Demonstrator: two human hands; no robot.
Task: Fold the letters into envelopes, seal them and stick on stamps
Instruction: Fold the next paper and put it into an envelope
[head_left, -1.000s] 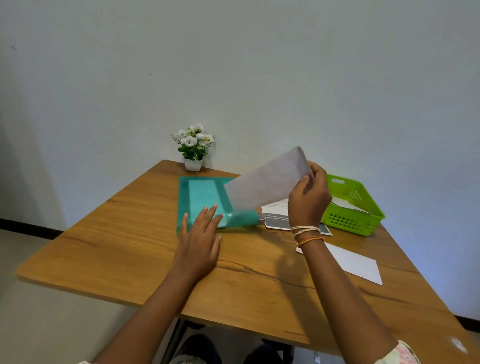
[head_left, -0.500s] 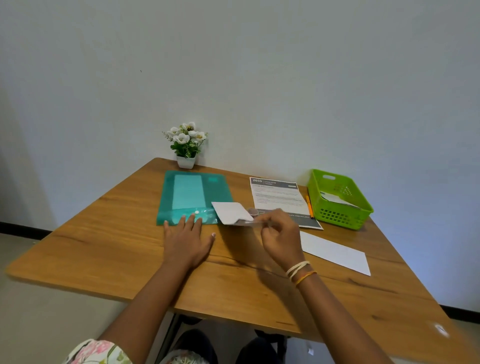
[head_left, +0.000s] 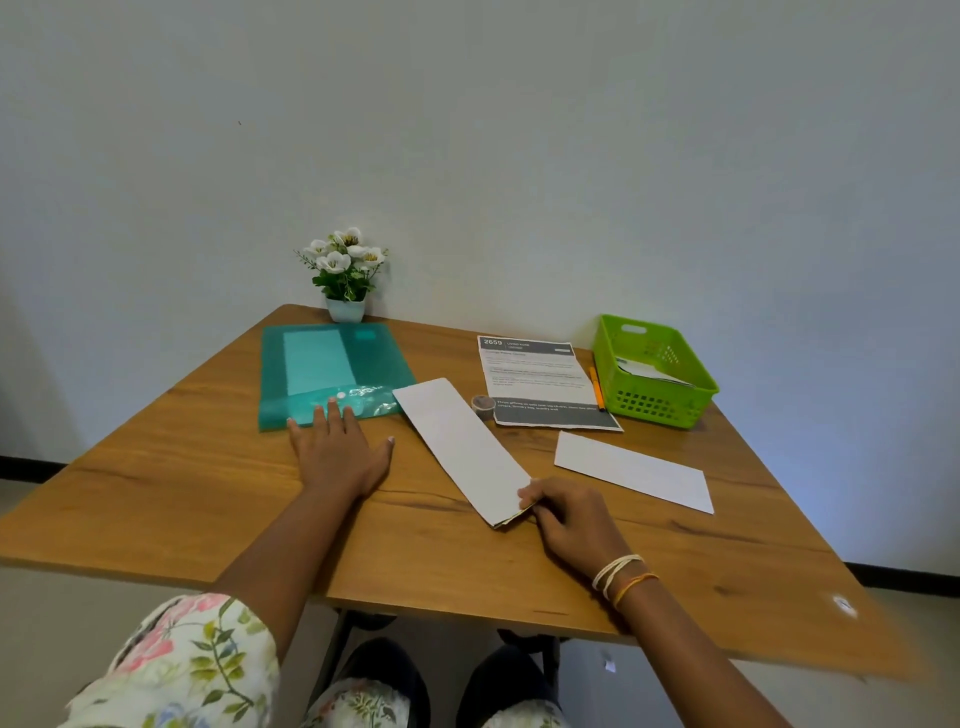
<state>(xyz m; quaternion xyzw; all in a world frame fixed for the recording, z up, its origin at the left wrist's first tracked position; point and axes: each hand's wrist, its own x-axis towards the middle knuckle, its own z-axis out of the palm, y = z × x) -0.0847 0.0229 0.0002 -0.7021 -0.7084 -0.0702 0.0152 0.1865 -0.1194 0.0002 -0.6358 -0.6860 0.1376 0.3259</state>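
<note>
A long white folded letter lies diagonally on the wooden table. My right hand pinches its near end between thumb and fingers. My left hand rests flat on the table with fingers spread, its fingertips on the near edge of a teal plastic folder. A white envelope lies flat to the right of the letter. A printed sheet with a dark band lies behind it. A small round pot stands between the letter and the printed sheet.
A green plastic basket holding paper stands at the back right. An orange pen lies between it and the printed sheet. A small white pot of flowers stands against the wall. My knees show under the table's near edge.
My right hand has brought the white paper down from in the air and laid it on the table, drawing it nearer. My left hand stayed flat by the folder.
</note>
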